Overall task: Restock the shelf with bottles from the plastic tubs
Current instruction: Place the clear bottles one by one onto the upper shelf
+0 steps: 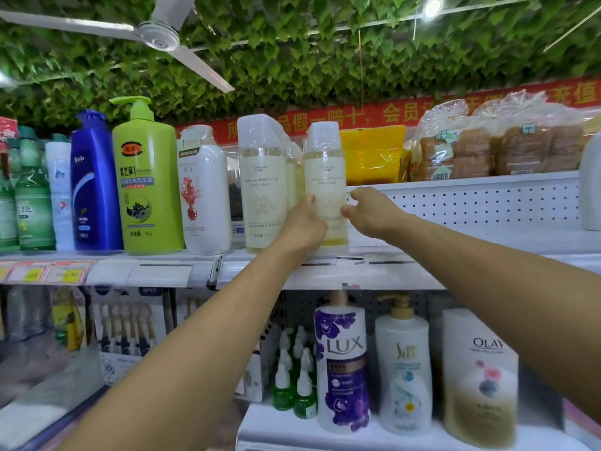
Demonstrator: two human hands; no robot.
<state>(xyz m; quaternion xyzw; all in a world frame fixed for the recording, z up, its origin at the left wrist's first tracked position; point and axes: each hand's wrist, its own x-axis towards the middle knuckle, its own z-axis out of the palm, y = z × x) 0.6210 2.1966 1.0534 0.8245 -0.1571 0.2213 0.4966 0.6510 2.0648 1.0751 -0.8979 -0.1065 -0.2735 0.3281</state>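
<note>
1. We grip the pale yellow bottle (326, 183) w/ both hands; it stands upright at the front edge of the top shelf (374, 271).
2. Our left hand (305, 224) wraps the bottle's lower left side, thumb up along the label.
3. Our right hand (367, 211) pinches its right side, fingers curled.
4. Label reads "CAMELLIA AMINO ACID FRAGRANCE"; cap is under clear wrap.
5. Just left, touching or nearly, stands a matching bottle (261, 187), marked 750ml.
6. Further left: white bottle w/ red flower print (205, 196), then green pump bottle (148, 177) marked 1kg, then blue bottle (94, 183).
7. Shelf below, right part: purple LUX bottle (343, 362) & OLAY bottle (479, 375), a white pump bottle (403, 369) btwn them.
</note>
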